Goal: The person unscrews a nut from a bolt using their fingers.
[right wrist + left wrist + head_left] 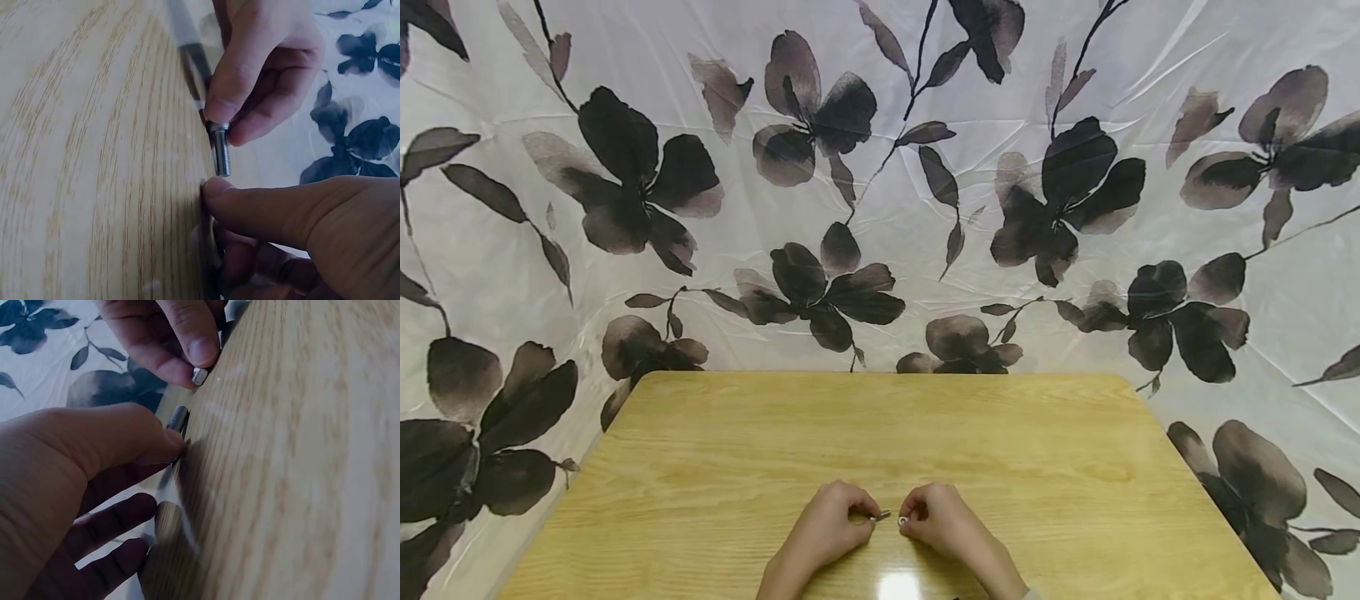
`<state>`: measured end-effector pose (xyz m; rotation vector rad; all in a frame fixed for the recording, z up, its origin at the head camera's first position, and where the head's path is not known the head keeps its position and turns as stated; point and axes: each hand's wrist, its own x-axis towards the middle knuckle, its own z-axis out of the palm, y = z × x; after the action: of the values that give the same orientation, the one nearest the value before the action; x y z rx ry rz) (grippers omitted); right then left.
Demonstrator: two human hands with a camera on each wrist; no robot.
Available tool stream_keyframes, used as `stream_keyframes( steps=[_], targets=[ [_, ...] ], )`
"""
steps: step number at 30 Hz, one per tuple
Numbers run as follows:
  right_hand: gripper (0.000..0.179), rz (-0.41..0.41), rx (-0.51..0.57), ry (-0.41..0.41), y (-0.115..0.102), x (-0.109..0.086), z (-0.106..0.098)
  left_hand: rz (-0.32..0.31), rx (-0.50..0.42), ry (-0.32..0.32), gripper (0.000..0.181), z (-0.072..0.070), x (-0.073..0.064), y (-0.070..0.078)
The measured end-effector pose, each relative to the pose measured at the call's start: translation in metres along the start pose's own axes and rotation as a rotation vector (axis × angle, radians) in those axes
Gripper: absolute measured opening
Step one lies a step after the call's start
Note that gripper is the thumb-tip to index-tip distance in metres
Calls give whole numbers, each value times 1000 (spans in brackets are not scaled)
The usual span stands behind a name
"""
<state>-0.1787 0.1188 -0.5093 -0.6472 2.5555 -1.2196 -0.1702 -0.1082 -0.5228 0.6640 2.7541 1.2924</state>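
My left hand point(829, 527) pinches a small metal bolt point(883, 516) between thumb and index finger, its threaded shank sticking out to the right. Facing it, my right hand point(949, 527) holds a silver nut point(903, 520) at the fingertips. A short gap separates bolt and nut. In the left wrist view the nut point(199, 376) shows beyond the end of the bolt point(179, 417). From the right wrist, the bolt point(222, 153) points at my right thumb point(220, 187), and the nut is hidden there. The left fingertips cover the bolt's head end.
Both hands are low over a wood-grain table point(880, 442), near its front side. A bright light reflection point(898, 585) lies on the tabletop between the forearms. White cloth point(940, 250) with dark flowers hangs behind and along the sides of the table.
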Motion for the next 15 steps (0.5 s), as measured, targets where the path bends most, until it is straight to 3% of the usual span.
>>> stream_keyframes(
  steps=[5,15],
  targets=[
    [7,-9,-19,14,3,0,0,15,-8,-4,19,2,3,0],
    [6,27,36,-21,3,-1,-1,-19,-32,-49,20,0,3,0]
  ],
)
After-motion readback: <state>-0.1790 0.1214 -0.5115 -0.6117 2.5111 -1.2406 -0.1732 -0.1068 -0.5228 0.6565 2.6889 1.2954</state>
